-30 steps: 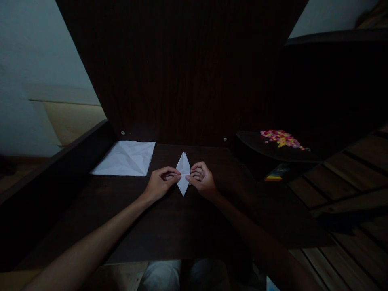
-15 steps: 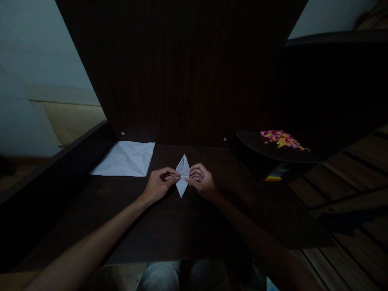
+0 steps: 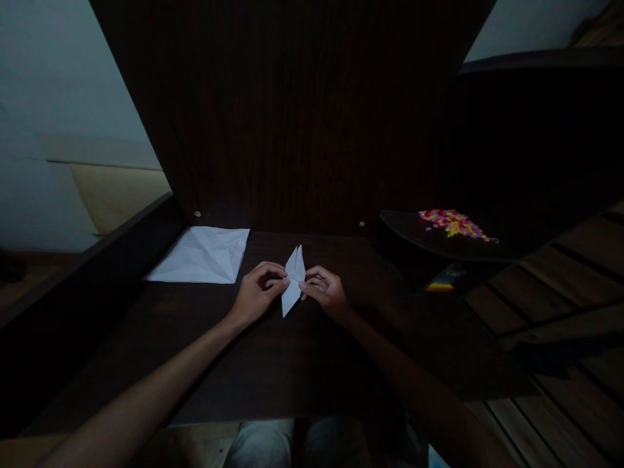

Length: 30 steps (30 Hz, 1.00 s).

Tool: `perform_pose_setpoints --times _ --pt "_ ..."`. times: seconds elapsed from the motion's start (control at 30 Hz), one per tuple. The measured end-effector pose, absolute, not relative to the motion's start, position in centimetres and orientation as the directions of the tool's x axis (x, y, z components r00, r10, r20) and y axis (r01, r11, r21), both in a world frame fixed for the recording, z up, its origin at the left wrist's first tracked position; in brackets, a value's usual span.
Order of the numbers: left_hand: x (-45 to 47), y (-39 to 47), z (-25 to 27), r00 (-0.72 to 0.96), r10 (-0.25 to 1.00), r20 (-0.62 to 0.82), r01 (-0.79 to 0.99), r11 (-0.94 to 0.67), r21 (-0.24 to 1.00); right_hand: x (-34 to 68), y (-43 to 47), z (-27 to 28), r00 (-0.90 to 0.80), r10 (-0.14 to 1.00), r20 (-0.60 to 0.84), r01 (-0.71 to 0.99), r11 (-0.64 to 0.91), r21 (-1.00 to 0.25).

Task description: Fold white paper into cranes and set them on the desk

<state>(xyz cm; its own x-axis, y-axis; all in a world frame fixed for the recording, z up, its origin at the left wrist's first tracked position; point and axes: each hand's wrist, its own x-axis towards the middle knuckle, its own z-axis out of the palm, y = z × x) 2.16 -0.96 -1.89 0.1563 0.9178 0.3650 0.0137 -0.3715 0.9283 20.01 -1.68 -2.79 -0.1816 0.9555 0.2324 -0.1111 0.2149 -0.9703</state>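
- In the head view, the folded paper (image 3: 294,286) leans more than it does half a second ago: its lower point has swung toward the left, its upper end toward the right.
- The slit at the upper end now parts two narrow tips.
- The left hand (image 3: 253,292) has drawn slightly back toward the left; the right hand (image 3: 328,292) is nearly where it was.
- The flat white paper (image 3: 202,255) and the pile of colourful bits (image 3: 455,224) have not moved.
- The folded paper is between the two hands, above the dark table (image 3: 234,370); whether it touches the tabletop, I cannot tell.
- The left hand pinches its left edge at the middle, with thumb and fingers together on it.
- The right hand pinches the right edge at about the same height, thumb on the near face, other fingers curled beside and partly hidden.
- The hands are apart from each other, with only the paper's middle between the thumbs.
- Counts: one folded paper, two hands, one pile of bits on the shelf (image 3: 402,229), too small to number singly.
- The flat paper lies beyond the left hand; how many sheets it has, I cannot tell.
- Two screws show low on the upright board (image 3: 292,117).
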Motion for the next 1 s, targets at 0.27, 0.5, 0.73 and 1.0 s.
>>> perform_pose_setpoints --times 0.27,0.5,0.73,1.0 --pt "1.78 -1.19 -1.19 0.208 0.878 0.431 0.229 -0.473 0.851 19.89 -2.01 -2.44 -0.244 0.941 0.232 -0.116 0.210 -0.971" --pt "1.99 -1.24 -1.28 0.260 0.940 0.221 0.158 -0.267 0.951 19.93 -1.72 -2.59 -0.229 0.926 0.300 -0.059 0.294 -0.954" --pt "2.46 -1.74 -1.19 0.339 0.927 0.162 -0.027 -0.162 0.986 20.30 -1.36 -2.68 -0.147 0.874 0.464 0.184 0.485 -0.855" --pt "2.34 -1.39 -1.76 0.369 0.916 0.159 -0.063 -0.146 0.987 19.99 -1.46 -2.71 -0.108 0.883 0.456 0.213 0.469 -0.857"
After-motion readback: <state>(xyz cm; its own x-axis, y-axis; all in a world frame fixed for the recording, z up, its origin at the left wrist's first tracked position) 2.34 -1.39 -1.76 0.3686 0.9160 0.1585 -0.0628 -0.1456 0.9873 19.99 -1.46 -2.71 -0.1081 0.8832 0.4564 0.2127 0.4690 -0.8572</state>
